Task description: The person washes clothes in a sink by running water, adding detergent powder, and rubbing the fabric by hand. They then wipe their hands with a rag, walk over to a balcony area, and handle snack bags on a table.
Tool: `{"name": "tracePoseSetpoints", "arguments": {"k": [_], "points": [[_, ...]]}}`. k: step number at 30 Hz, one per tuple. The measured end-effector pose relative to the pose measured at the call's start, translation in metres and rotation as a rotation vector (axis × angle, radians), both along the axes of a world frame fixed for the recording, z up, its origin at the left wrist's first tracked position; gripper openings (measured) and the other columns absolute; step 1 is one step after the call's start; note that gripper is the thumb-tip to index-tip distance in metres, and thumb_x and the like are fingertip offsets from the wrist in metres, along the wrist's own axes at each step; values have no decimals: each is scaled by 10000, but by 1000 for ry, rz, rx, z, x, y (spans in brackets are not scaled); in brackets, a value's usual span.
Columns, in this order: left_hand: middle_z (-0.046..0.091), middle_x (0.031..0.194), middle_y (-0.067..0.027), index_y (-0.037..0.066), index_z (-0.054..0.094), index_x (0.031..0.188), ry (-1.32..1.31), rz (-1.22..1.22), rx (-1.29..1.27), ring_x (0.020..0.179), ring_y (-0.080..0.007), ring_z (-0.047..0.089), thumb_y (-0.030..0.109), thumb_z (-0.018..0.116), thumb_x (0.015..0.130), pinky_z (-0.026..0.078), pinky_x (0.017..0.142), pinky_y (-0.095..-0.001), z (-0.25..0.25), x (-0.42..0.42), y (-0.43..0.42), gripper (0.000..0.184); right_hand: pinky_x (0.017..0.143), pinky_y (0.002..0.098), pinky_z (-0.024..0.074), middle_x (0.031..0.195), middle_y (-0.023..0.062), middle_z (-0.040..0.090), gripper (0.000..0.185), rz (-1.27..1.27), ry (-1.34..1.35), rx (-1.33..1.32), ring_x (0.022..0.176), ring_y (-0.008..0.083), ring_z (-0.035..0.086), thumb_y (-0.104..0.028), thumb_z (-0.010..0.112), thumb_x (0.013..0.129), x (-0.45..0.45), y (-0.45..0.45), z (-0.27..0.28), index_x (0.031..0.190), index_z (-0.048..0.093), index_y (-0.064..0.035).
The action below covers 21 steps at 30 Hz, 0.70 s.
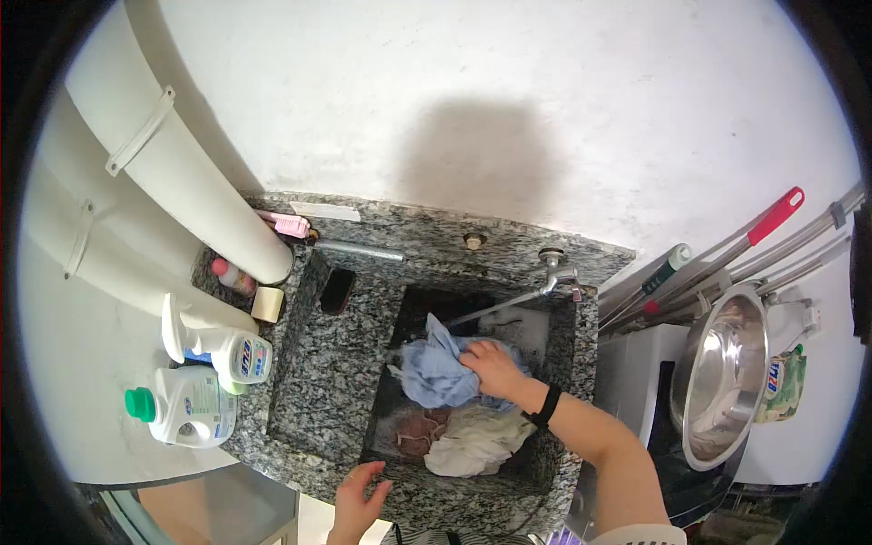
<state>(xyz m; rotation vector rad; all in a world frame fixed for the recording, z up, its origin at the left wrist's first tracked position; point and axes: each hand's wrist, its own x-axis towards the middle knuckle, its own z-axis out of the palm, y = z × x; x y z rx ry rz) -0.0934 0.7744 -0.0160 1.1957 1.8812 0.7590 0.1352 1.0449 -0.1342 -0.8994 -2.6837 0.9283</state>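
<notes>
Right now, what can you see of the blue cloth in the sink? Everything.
The blue cloth is light blue, soft-looking fabric, bunched and heavily creased, with one fold peaking upward. It is inside the speckled stone sink basin, beneath the tap side and next to the off-white cloth, which it appears to touch. The right hand grips it from above, hiding part of it. Its full outline and what item it is can't be told.

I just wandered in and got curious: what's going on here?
A person's right hand is on a blue cloth in a stone sink, near the tap. A white cloth and a brownish one also lie in the basin. The left hand holds nothing, near the sink's front edge.
</notes>
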Motion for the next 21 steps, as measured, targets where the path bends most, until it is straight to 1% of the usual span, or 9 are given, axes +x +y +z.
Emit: {"name": "tracePoseSetpoints", "arguments": {"k": [2,3,6,8,11,13,16,18,21], "points": [[609,970,-151,20,592,1031,24,-9,-40,898,-283,607,162,653,776,484,764,-339,1,2,3,299,935,618,294,1331,205,352,671,116,-705,317,1245,460,271,-338,724,643,17,-18,-10,1236,499,-120],[609,970,-151,20,592,1031,23,-8,-40,898,-283,607,162,653,776,484,764,-339,-2,2,1,299,935,618,294,1331,205,352,671,117,-706,317,1245,460,271,-338,724,643,20,-21,-16,1236,499,-120],[610,975,-153,20,594,1028,68,-51,1,903,-284,607,174,652,782,484,764,-341,-11,1,-3,296,863,722,249,1369,217,259,851,-55,-923,77,1239,516,209,-515,709,630,18,-28,-52,1346,376,-197],[626,945,-134,20,610,1023,39,16,-91,826,-240,610,124,672,740,483,735,-332,-8,4,-3,308,907,703,248,1437,233,106,1116,-314,-779,-203,1270,441,215,-688,656,586,8,-32,-83,1433,141,-175],[607,970,-180,23,601,1034,63,0,-185,900,-304,606,200,669,773,485,744,-374,-23,-3,-15,323,879,661,307,1421,194,170,1077,-320,-871,-140,1228,453,241,-623,690,598,-14,-25,-122,1433,150,-209],[613,968,-166,26,604,1038,92,16,-186,886,-279,610,166,673,756,486,747,-356,-38,-7,-24,323,876,652,318,1420,186,177,1081,-298,-869,-51,1226,432,251,-620,694,595,-18,-4,-136,1431,156,-195],[615,981,-149,27,602,1052,78,43,-215,877,-262,613,127,676,743,489,754,-341,-20,1,-25,333,880,633,334,1425,171,177,1080,-236,-933,69,1240,393,258,-601,714,587,-8,11,-143,1425,175,-185],[614,996,-155,27,603,1049,17,41,-123,905,-264,610,127,674,748,489,767,-341,-6,5,-28,324,939,617,315,1458,200,101,1120,-109,-897,-208,1267,435,231,-614,696,600,-3,19,-128,1436,122,-140],[607,983,-154,27,589,1050,8,44,-95,906,-295,597,129,669,761,477,752,-349,3,5,-30,316,961,599,290,1417,253,206,1091,-86,-795,-213,1266,437,266,-551,724,584,-8,-24,-59,1424,175,-123]]}}
